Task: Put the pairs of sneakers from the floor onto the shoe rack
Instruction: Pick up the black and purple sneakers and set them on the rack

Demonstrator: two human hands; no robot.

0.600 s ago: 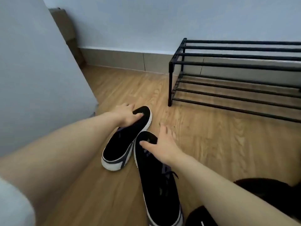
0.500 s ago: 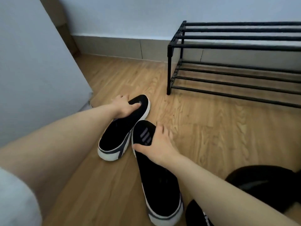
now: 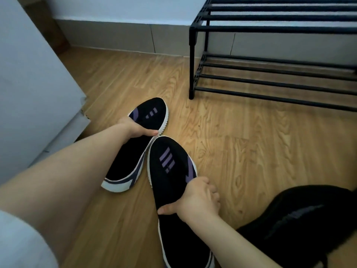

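On the wooden floor (image 3: pixel 241 155), left hand (image 3: pixel 135 128) clasping the far sneaker (image 3: pixel 135 151), right hand (image 3: pixel 197 202) clasping the near sneaker (image 3: pixel 173 186), shoe rack (image 3: pixel 270 29) well apart.

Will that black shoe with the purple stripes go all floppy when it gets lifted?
Probably a little. The sneaker has a soft-looking knit top, so it may sag where the right hand pinches it. Its thick white sole should keep it fairly straight. It looks light, and likely won't slip.

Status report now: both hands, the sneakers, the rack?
Left hand gripping left sneaker. Right hand gripping right sneaker. Both sneakers on floor. Shoe rack empty, path clear.
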